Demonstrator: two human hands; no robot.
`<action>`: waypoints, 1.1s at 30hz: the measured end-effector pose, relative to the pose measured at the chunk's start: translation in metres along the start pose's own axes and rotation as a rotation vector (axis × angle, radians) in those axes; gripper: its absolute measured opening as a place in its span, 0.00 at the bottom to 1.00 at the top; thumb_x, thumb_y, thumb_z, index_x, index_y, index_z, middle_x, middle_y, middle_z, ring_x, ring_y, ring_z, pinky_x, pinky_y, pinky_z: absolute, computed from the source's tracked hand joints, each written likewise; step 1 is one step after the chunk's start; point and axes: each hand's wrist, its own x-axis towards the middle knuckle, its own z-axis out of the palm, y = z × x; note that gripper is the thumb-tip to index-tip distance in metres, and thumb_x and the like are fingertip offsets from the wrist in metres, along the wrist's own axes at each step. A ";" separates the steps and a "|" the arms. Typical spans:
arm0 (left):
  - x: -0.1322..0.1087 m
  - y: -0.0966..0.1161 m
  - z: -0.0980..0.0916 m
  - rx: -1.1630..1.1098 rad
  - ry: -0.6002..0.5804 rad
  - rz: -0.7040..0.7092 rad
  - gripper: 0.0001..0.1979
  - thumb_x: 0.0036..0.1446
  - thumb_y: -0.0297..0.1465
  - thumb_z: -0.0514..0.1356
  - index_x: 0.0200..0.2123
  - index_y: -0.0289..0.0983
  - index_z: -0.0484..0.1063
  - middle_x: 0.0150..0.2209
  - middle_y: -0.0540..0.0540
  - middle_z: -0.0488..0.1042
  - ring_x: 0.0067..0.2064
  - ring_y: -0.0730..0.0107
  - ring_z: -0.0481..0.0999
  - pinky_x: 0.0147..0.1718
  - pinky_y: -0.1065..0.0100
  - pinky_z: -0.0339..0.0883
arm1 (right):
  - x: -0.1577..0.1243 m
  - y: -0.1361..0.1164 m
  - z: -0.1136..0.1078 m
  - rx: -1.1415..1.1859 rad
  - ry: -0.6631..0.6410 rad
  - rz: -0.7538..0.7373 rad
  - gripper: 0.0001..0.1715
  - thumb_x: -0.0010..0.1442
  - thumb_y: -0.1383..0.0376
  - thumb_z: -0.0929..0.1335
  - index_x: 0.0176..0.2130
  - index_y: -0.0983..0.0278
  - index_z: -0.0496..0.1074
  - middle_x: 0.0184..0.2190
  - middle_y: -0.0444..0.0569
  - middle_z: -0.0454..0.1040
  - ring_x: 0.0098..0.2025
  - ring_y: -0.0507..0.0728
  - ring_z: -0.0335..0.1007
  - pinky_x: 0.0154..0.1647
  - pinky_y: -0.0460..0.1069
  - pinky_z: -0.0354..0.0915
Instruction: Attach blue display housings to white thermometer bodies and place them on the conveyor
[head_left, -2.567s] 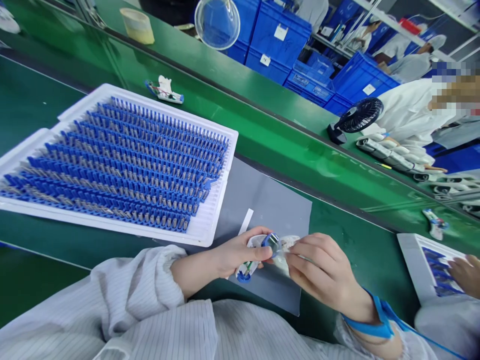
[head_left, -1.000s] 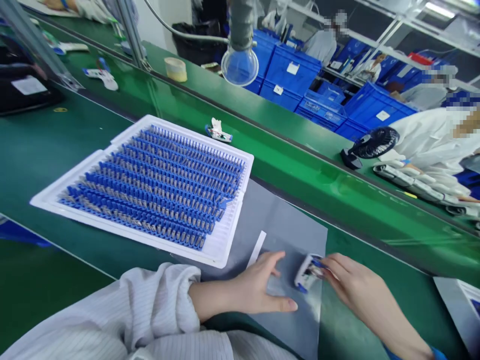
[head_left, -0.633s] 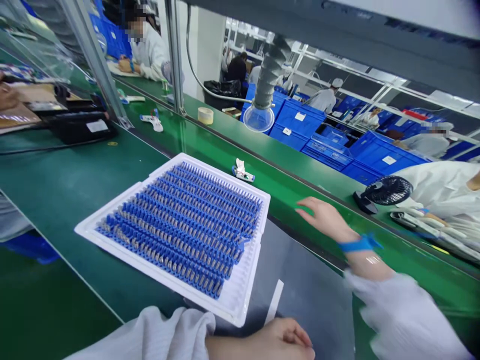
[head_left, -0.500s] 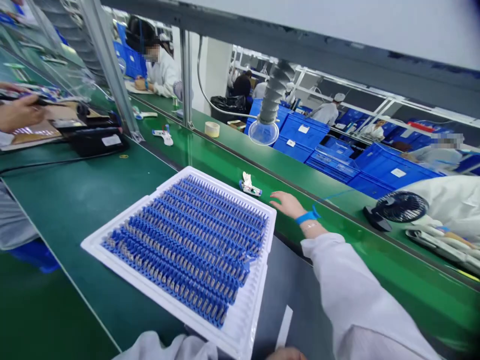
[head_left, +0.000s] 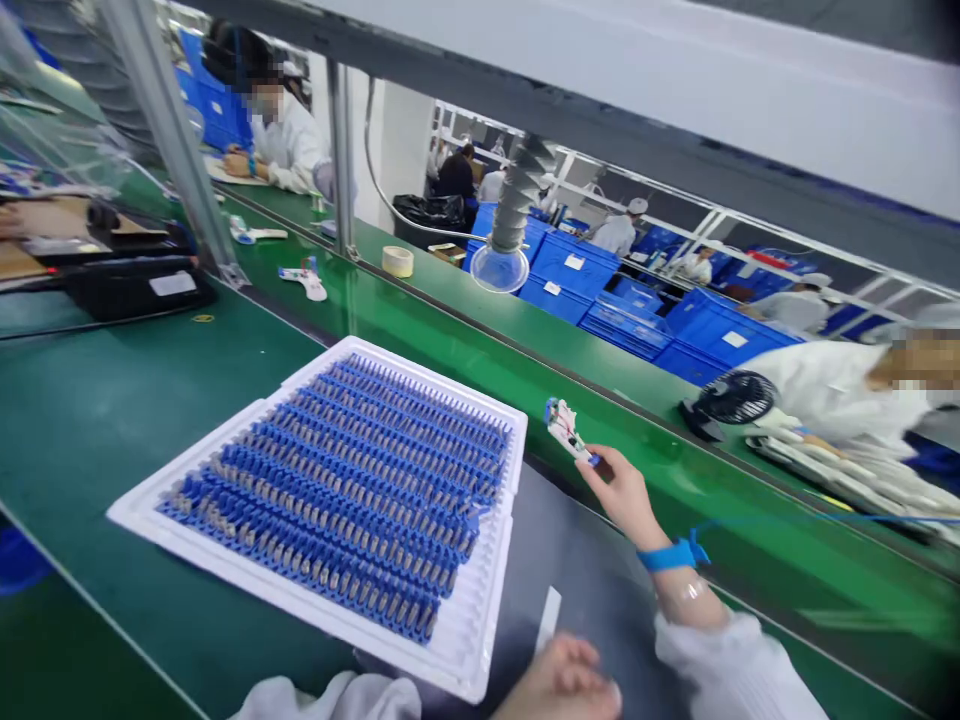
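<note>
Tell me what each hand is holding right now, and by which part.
The right hand pinches a small white component with blue ends by its lower end. The left hand, curled at the frame's bottom edge, shows nothing held.

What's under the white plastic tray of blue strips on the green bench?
The white plastic tray rests on the green bench mat, its right edge meeting a dark grey sheet. The surface beneath its middle is covered and cannot be seen.

**A:** Anyone making out the parts on that little white assembly [head_left: 568,430] by the right hand [head_left: 622,497]?

**B:** Nope, they're staying too small to tell, and the bottom edge is cutting off the left hand [head_left: 562,680].

**A:** What about the labels [head_left: 574,262] on the blue crates [head_left: 562,278], upper right?

**B:** Too tiny, they're not reading at all.
</note>
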 end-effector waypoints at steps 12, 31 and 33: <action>-0.051 0.027 0.017 0.487 0.175 0.436 0.35 0.45 0.30 0.62 0.57 0.41 0.55 0.42 0.45 0.65 0.40 0.65 0.71 0.45 0.59 0.63 | -0.151 -0.147 -0.116 0.431 -0.208 0.276 0.19 0.62 0.55 0.63 0.50 0.61 0.64 0.44 0.54 0.67 0.44 0.58 0.67 0.40 0.52 0.69; -0.054 0.037 0.005 0.048 -0.277 -0.019 0.31 0.37 0.37 0.71 0.46 0.38 0.65 0.30 0.53 0.63 0.31 0.79 0.62 0.30 0.75 0.56 | -0.130 -0.131 -0.097 0.352 -0.303 -0.152 0.18 0.60 0.74 0.62 0.50 0.65 0.62 0.49 0.57 0.65 0.51 0.60 0.59 0.48 0.58 0.62; -0.053 0.036 0.006 0.010 -0.222 -0.022 0.33 0.37 0.38 0.71 0.47 0.40 0.64 0.28 0.54 0.64 0.27 0.81 0.62 0.26 0.75 0.55 | -0.131 -0.130 -0.097 0.301 -0.263 -0.185 0.18 0.60 0.71 0.64 0.51 0.68 0.63 0.50 0.60 0.64 0.52 0.62 0.59 0.48 0.59 0.62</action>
